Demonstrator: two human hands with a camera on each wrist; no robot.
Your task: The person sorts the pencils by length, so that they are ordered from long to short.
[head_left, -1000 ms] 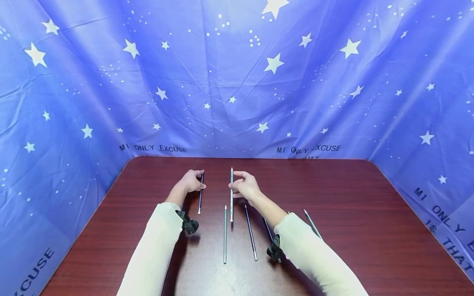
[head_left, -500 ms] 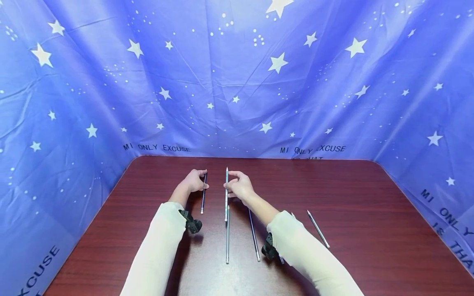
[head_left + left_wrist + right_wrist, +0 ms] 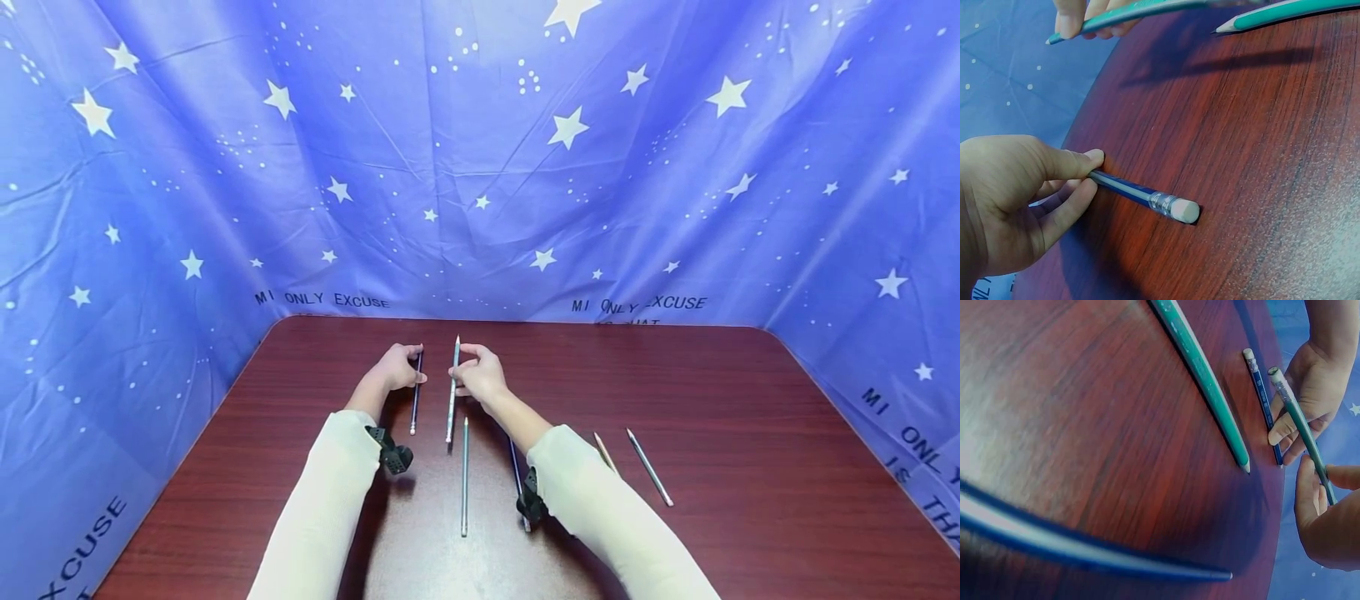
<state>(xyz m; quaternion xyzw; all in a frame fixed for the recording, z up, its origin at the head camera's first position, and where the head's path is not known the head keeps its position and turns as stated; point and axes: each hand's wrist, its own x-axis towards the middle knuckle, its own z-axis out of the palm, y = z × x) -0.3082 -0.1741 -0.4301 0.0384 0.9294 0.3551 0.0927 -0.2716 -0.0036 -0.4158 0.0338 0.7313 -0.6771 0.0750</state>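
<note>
My left hand [image 3: 396,368] pinches a dark blue pencil [image 3: 1124,187] between thumb and fingers. That pencil's white eraser end points toward me, close to the tabletop; whether it touches cannot be told. To its right, my right hand [image 3: 483,377] pinches a green pencil [image 3: 452,396] above the table, tip away from me and eraser end nearer. The two held pencils are apart, roughly side by side. Below them another green pencil [image 3: 465,479] lies on the table, tip pointing away. A second dark blue pencil [image 3: 515,467] lies partly hidden beneath my right forearm.
Further right, a slanting pencil [image 3: 650,468] lies on the brown table [image 3: 750,400], and a tan-looking pencil [image 3: 605,452] is partly covered by my sleeve. A blue starry cloth [image 3: 480,167] hangs behind the table's far edge and along both sides.
My right hand has moved left with the green pencil, closer to the left hand, and the pencil now tilts slightly. My sleeve has uncovered part of the right-hand pencils. The head view has shifted slightly.
</note>
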